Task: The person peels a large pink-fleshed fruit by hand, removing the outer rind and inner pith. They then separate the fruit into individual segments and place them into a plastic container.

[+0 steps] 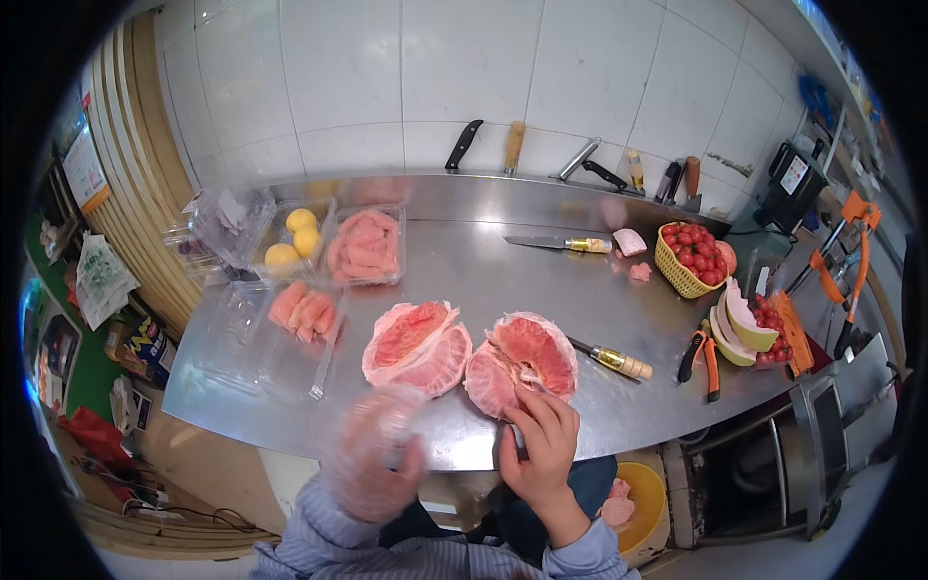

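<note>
Two halves of a peeled red pomelo lie side by side on the steel counter, the left half [419, 349] and the right half [533, 355]. My right hand [540, 438] is at the near edge of the right half, fingertips touching it; whether they grip it is hidden. My left hand [377, 449], in a clear plastic glove and blurred, is near the left half; its fingers cannot be made out. An open clear plastic box [290, 366] holds pomelo segments [303, 312]. A wooden-handled knife [616, 361] lies behind the right half, its blade partly hidden.
Behind stand a box of pomelo segments [364, 245] and a box of yellow fruits [293, 239]. Another knife [573, 244] lies at the back. To the right are a yellow basket [685, 274] of small tomatoes, orange-handled pliers [702, 359] and rind [747, 322]. A yellow bucket [645, 507] stands below.
</note>
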Tool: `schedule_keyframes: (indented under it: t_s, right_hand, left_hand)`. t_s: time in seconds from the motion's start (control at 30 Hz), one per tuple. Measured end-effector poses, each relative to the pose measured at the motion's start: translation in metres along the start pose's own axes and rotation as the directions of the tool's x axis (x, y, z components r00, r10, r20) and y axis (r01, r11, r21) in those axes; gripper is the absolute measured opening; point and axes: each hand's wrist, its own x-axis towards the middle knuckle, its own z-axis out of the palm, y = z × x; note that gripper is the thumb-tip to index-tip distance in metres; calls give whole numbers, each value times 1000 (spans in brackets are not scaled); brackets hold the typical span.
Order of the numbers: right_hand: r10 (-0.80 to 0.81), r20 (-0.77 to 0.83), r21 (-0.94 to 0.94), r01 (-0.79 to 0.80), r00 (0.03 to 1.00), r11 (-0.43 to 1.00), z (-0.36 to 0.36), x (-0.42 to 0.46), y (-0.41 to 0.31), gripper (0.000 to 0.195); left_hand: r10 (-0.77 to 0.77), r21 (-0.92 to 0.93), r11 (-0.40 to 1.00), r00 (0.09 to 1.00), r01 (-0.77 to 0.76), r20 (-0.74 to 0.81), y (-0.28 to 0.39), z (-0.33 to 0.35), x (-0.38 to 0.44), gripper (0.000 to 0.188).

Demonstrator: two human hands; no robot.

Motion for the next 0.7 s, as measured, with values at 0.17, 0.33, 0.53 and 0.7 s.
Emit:
schedule_keyframes:
  t_s: [0.17, 0.33, 0.53, 0.7]
  right_hand:
    - [8, 7, 41, -9, 1000, 999, -4, 2, -3, 31]
    - [66, 84, 79, -73, 994, 994, -19, 0, -8, 32]
    - [79, 194, 142, -108, 978, 984, -42, -11, -24, 33]
    - [300, 221, 379, -366, 928, 850, -75, -15, -23, 24]
  left_hand:
    - [-282, -269, 893, 916, 359, 287, 25, 32, 1, 64]
    - [-319, -318, 871, 923, 375, 214, 26, 59, 12, 75]
    - [-355, -514, 685, 852, 516, 384, 14, 68, 12, 84]
    - [-388, -487, 647, 804, 586, 451, 19, 53, 24, 87]
